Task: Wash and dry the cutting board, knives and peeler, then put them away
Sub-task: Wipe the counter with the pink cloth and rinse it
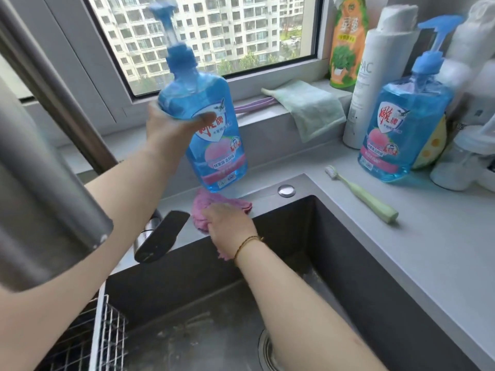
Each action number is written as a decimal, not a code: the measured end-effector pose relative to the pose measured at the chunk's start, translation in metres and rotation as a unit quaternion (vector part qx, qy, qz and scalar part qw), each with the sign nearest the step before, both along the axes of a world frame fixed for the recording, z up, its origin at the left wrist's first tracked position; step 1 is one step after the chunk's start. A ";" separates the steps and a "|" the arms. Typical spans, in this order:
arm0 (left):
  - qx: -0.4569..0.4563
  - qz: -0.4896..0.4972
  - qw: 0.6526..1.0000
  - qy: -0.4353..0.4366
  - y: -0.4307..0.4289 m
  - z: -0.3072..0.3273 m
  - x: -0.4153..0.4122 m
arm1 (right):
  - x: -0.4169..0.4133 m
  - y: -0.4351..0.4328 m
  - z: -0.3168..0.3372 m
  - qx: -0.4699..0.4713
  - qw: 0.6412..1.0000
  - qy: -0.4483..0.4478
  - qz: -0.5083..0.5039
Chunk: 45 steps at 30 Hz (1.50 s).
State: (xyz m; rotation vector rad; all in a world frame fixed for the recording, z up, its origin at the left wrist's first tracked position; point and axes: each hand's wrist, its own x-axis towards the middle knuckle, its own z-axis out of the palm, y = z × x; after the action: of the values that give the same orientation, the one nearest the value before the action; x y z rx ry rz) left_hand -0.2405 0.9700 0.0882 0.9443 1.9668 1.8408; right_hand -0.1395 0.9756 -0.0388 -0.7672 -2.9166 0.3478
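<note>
Left hand (171, 124): fingers clamped round bottle (215, 153), aloft at 12 o'clock of cloth (211, 200).
Right hand (227, 223): lies on cloth, 11 o'clock of sink (334, 236); finger curl unclear.
Tip: probably best to aim the nozzle over the cloth, one pump.

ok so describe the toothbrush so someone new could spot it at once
Start at the dark sink and move to the grey counter along its right rim. The toothbrush lies there, in front of the standing blue soap bottle. It is the only slim, pale green stick lying flat; its neighbours are upright bottles.
</note>
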 end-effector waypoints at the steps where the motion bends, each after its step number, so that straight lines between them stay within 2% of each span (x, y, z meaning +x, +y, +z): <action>1: -0.012 0.002 1.000 0.003 0.001 -0.003 0.000 | 0.009 0.009 0.000 0.000 1.000 -0.020 0.015; 2: -0.025 0.004 1.000 0.009 0.001 -0.007 -0.001 | 0.019 0.023 -0.003 0.016 0.999 -0.045 0.013; 4: -0.038 -0.002 0.999 0.012 0.001 -0.012 -0.001 | 0.048 0.052 -0.007 -0.004 0.997 0.012 -0.077; 5: -0.044 -0.004 0.999 0.014 0.001 -0.014 -0.002 | 0.061 0.062 -0.010 -0.024 0.990 0.068 -0.125; 7: -0.054 -0.003 0.998 0.015 0.000 -0.018 -0.004 | 0.070 0.064 -0.013 -0.025 0.980 0.106 -0.164; 9: -0.057 -0.002 0.998 0.004 0.000 -0.023 -0.007 | 0.062 0.051 -0.015 -0.039 0.982 0.109 -0.147; 12: -0.083 -0.004 0.997 0.001 -0.001 -0.032 -0.008 | 0.058 0.029 -0.013 -0.080 0.990 0.095 -0.064; 15: -0.099 -0.012 0.995 -0.003 0.000 -0.036 -0.006 | 0.079 0.032 -0.003 -0.087 0.987 0.105 -0.081; 18: -0.114 -0.011 0.993 0.013 0.002 -0.036 -0.002 | 0.114 0.032 0.010 0.023 0.965 0.229 -0.130; 20: -0.131 -0.027 0.991 0.026 0.003 -0.036 0.000 | 0.146 0.034 0.018 0.137 0.936 0.262 -0.193; 22: -0.142 -0.044 0.989 0.023 0.002 -0.033 0.006 | 0.179 0.032 0.025 0.134 0.938 0.181 -0.265; 25: -0.177 -0.038 0.983 0.043 -0.005 -0.027 0.014 | 0.224 0.028 0.014 -0.002 0.933 0.021 -0.361; 28: -0.207 -0.017 0.974 0.094 -0.022 -0.015 0.035 | 0.258 0.011 0.001 -0.021 0.910 0.003 -0.414; 30: -0.231 0.024 0.958 0.167 -0.039 -0.011 0.053 | 0.279 0.005 -0.002 -0.010 0.884 0.006 -0.468; 33: -0.194 0.024 0.938 0.287 -0.067 -0.015 0.078 | 0.302 0.011 0.000 -0.030 0.847 0.022 -0.531; 36: -0.179 -0.014 0.919 0.350 -0.089 -0.028 0.097 | 0.301 0.033 0.004 -0.057 0.845 0.029 -0.531; 38: -0.168 -0.046 0.917 0.358 -0.104 -0.039 0.117 | 0.295 0.043 0.006 -0.060 0.868 0.026 -0.493; 42: -0.178 -0.141 0.926 0.303 -0.143 -0.070 0.176 | 0.315 0.025 0.009 -0.117 0.927 0.028 -0.356; 45: -0.199 -0.206 0.922 0.260 -0.172 -0.095 0.213 | 0.364 -0.011 0.013 -0.136 0.922 0.028 -0.362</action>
State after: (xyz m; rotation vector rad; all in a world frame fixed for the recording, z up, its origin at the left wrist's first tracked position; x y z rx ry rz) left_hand -0.0270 0.7975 -0.0073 1.6654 2.0829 0.9700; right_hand 0.2250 0.9645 -0.0259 -1.7438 -2.3182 0.6670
